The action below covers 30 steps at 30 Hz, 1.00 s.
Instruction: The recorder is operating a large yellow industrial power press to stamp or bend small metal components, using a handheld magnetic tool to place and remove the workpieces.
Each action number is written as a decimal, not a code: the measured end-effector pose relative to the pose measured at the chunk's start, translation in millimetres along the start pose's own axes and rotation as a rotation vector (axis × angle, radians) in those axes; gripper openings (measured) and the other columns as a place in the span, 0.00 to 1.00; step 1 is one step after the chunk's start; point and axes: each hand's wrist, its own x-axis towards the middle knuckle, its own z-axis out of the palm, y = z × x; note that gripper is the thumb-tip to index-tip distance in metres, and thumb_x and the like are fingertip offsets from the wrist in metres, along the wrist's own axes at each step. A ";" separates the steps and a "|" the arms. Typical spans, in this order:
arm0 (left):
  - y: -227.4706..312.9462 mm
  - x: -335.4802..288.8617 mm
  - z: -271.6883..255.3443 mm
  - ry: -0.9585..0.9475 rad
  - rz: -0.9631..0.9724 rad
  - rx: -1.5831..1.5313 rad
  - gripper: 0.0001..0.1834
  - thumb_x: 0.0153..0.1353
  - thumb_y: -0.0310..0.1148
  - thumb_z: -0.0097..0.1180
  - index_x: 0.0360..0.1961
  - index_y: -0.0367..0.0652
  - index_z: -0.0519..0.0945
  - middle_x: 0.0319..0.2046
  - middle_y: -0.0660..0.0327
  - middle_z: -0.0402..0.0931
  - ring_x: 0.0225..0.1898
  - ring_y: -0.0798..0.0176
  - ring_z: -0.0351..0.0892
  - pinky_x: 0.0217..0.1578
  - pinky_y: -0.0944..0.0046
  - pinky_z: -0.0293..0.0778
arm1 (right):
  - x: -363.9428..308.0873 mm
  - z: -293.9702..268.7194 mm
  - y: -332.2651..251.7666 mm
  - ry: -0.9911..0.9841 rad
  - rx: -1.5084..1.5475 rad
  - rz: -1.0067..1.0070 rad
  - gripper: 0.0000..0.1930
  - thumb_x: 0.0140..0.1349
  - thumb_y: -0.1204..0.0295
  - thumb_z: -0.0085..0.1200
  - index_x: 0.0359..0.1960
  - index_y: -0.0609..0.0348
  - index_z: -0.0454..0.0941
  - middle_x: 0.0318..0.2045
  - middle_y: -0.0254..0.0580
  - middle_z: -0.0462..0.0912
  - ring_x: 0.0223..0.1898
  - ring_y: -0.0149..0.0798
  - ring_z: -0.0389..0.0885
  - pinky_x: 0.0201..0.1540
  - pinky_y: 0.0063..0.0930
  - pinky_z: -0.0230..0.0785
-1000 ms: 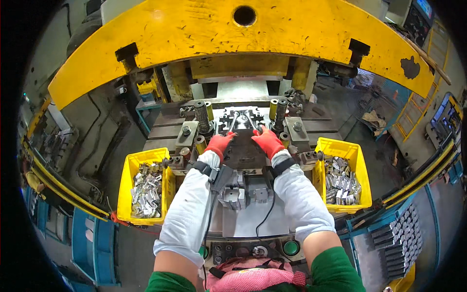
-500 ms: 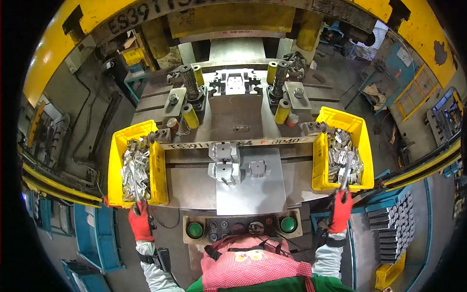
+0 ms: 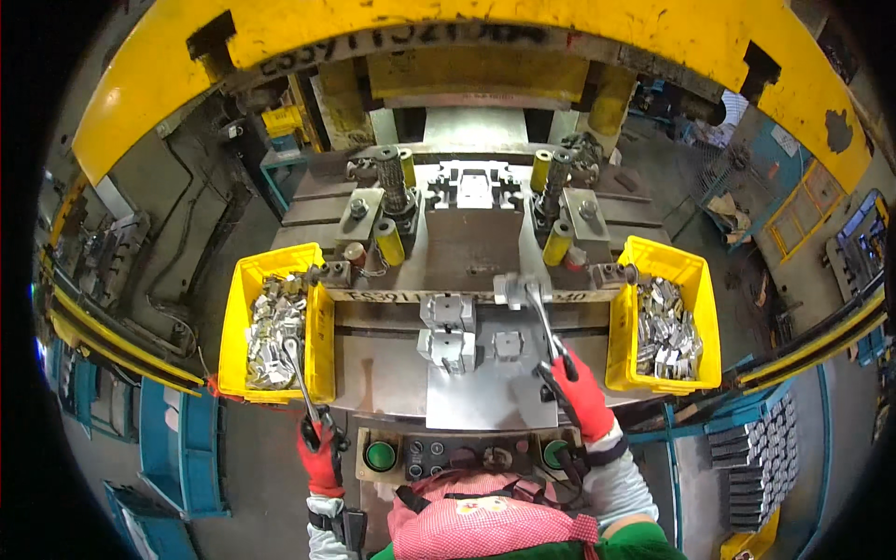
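Note:
My left hand (image 3: 320, 453), in a red glove, is closed round long metal tongs (image 3: 303, 387). Their tip reaches over the near part of the left yellow bin (image 3: 324, 345), among small silver metal parts (image 3: 277, 322). Also red-gloved, my right hand (image 3: 581, 397) grips a second pair of tongs (image 3: 544, 319). A blurred silver metal part (image 3: 510, 290) is at that pair's tip, by the front edge of the die base. Left of it stand two stacks of grey metal blocks (image 3: 448, 349), and a lower block (image 3: 507, 346) lies on the pale plate (image 3: 490, 401).
The press die (image 3: 471, 187) stands at the back between dark guide posts (image 3: 390, 182) and yellow cylinders (image 3: 390, 243). A second yellow bin (image 3: 617, 341) of silver parts sits at the right. Green buttons (image 3: 380, 455) line the near control panel. Overhead arches the yellow press frame (image 3: 448, 19).
My right hand has swung its tongs left from the right bin to the middle, a silver part now at the tip. My left hand stays near the left bin. The whole view has shifted.

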 end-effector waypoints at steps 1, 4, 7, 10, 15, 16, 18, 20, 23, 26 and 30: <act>-1.9 0.1 1.7 0.013 -0.040 -0.037 0.11 0.50 0.24 0.47 0.38 0.40 0.67 0.22 0.67 0.66 0.18 0.74 0.64 0.16 0.74 0.62 | 19.7 1.3 -3.8 0.024 -0.043 -0.118 0.25 0.52 0.68 0.49 0.52 0.58 0.58 0.25 0.33 0.70 0.25 0.23 0.64 0.28 0.19 0.62; -9.4 0.2 2.3 -0.020 -0.143 -0.034 0.12 0.50 0.26 0.50 0.38 0.41 0.68 0.22 0.66 0.67 0.18 0.74 0.66 0.17 0.75 0.63 | 94.6 33.1 -43.5 0.060 -0.263 -0.391 0.24 0.53 0.65 0.48 0.51 0.60 0.59 0.27 0.39 0.73 0.30 0.33 0.71 0.35 0.26 0.64; -46.1 -0.3 -10.2 -0.043 -0.070 0.040 0.15 0.50 0.26 0.51 0.40 0.40 0.67 0.24 0.65 0.68 0.19 0.74 0.66 0.18 0.75 0.64 | 152.1 54.2 -82.2 0.110 -0.407 -0.391 0.25 0.52 0.62 0.48 0.50 0.60 0.60 0.33 0.42 0.75 0.37 0.42 0.72 0.40 0.30 0.62; -52.0 -8.1 -9.9 0.004 -0.008 -0.015 0.16 0.50 0.27 0.52 0.41 0.42 0.65 0.24 0.64 0.68 0.17 0.73 0.66 0.16 0.74 0.64 | 201.7 63.6 -80.7 0.174 -0.536 -0.306 0.21 0.50 0.61 0.48 0.43 0.61 0.65 0.34 0.43 0.75 0.38 0.43 0.72 0.41 0.31 0.62; -27.5 -35.6 -18.1 0.202 -0.275 0.006 0.12 0.51 0.29 0.51 0.37 0.43 0.65 0.20 0.64 0.65 0.15 0.72 0.65 0.12 0.73 0.63 | 210.8 74.9 -81.4 0.102 -0.506 -0.207 0.20 0.52 0.61 0.46 0.42 0.62 0.66 0.34 0.45 0.75 0.37 0.39 0.72 0.40 0.28 0.62; -30.7 -39.8 -23.3 0.279 -0.313 0.026 0.11 0.51 0.29 0.51 0.36 0.43 0.65 0.20 0.64 0.64 0.15 0.72 0.65 0.11 0.73 0.63 | 200.6 83.9 -90.4 0.107 -0.498 -0.174 0.21 0.51 0.60 0.46 0.43 0.62 0.65 0.34 0.45 0.75 0.38 0.41 0.72 0.40 0.29 0.62; -33.0 -41.4 -23.4 0.286 -0.321 -0.037 0.12 0.51 0.30 0.51 0.36 0.43 0.65 0.19 0.65 0.64 0.15 0.72 0.64 0.11 0.73 0.63 | 200.4 95.3 -90.3 0.198 -0.496 -0.221 0.25 0.52 0.60 0.45 0.48 0.63 0.61 0.35 0.45 0.75 0.39 0.43 0.72 0.41 0.31 0.62; -32.8 -39.9 -22.9 0.283 -0.305 -0.078 0.13 0.51 0.30 0.51 0.37 0.43 0.64 0.19 0.65 0.64 0.15 0.72 0.64 0.12 0.73 0.63 | 201.5 101.5 -87.1 0.244 -0.485 -0.191 0.27 0.52 0.60 0.45 0.50 0.65 0.58 0.36 0.45 0.75 0.40 0.44 0.72 0.41 0.32 0.62; -33.8 -42.4 -23.0 0.295 -0.240 -0.090 0.16 0.51 0.29 0.51 0.40 0.43 0.63 0.20 0.65 0.65 0.15 0.71 0.65 0.12 0.72 0.64 | 195.1 116.2 -85.0 0.318 -0.490 -0.190 0.25 0.52 0.61 0.44 0.48 0.65 0.60 0.36 0.45 0.75 0.40 0.45 0.72 0.41 0.33 0.62; -38.4 -48.5 -23.9 0.302 -0.209 -0.076 0.18 0.50 0.27 0.51 0.43 0.43 0.62 0.22 0.65 0.66 0.16 0.71 0.65 0.12 0.71 0.65 | 194.8 118.7 -81.4 0.299 -0.563 -0.198 0.22 0.52 0.61 0.44 0.45 0.63 0.62 0.34 0.46 0.75 0.39 0.47 0.72 0.41 0.35 0.63; -41.9 -50.8 -25.5 0.265 -0.268 -0.089 0.19 0.50 0.25 0.50 0.45 0.43 0.61 0.24 0.64 0.66 0.17 0.71 0.65 0.12 0.72 0.65 | 192.6 105.7 -76.7 0.242 -0.728 -0.228 0.17 0.52 0.62 0.44 0.39 0.61 0.66 0.33 0.50 0.75 0.38 0.49 0.72 0.41 0.37 0.63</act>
